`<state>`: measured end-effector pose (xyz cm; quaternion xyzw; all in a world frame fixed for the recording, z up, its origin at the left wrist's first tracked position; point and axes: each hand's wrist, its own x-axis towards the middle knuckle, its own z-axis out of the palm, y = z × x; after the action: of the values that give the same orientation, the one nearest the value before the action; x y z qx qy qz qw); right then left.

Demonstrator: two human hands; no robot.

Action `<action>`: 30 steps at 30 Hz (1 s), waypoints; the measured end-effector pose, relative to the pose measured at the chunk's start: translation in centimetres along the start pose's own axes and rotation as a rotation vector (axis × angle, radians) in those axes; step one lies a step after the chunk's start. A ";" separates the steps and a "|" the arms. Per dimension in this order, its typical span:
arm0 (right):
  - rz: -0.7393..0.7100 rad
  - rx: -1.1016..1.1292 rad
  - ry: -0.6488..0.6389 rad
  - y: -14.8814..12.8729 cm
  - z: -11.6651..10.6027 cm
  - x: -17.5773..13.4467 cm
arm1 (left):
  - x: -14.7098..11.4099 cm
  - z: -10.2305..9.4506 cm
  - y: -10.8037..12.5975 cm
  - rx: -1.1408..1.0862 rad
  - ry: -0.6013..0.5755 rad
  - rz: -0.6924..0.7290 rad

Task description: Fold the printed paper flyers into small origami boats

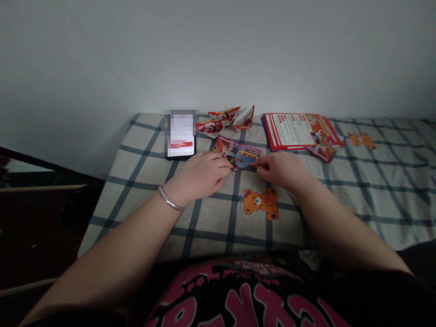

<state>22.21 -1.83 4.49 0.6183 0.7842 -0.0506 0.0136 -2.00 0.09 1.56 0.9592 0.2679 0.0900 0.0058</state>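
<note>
Dark shirt below, two hands on one leaflet

Pink letters cross the shirt [238, 295] at the bottom centre of the frame. Bare arms reach up from both lower corners, and a silver bracelet [169, 198] circles the left wrist.

The leaflet [235, 152], printed with yellow figures, lies at the centre of the frame, between the hands. The right hand [281, 168] has its grip closed on the lower right corner, thumb against forefinger. The left hand [204, 170] lays its fingers over the lower left part; whether that grip pinches the paper, I cannot tell.

Left of centre is a phone [180, 127], its screen lit and partly blurred out. Folded papers [221, 120], red and white, stand just beside it, above the leaflet. Right of centre sits a stack [289, 129] of red-edged sheets, with a card [322, 152] jutting from its lower right. Everything rests on checked cloth [218, 218] against a pale wall [218, 54].
</note>
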 end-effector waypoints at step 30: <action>-0.175 0.111 0.327 2.9 2.1 1.0 | 0.6 1.2 0.9 -0.005 0.107 -0.078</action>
<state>24.69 -0.43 2.11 0.5476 0.8227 0.0065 -0.1526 -0.82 -0.38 0.49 0.9419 0.3046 0.1415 -0.0024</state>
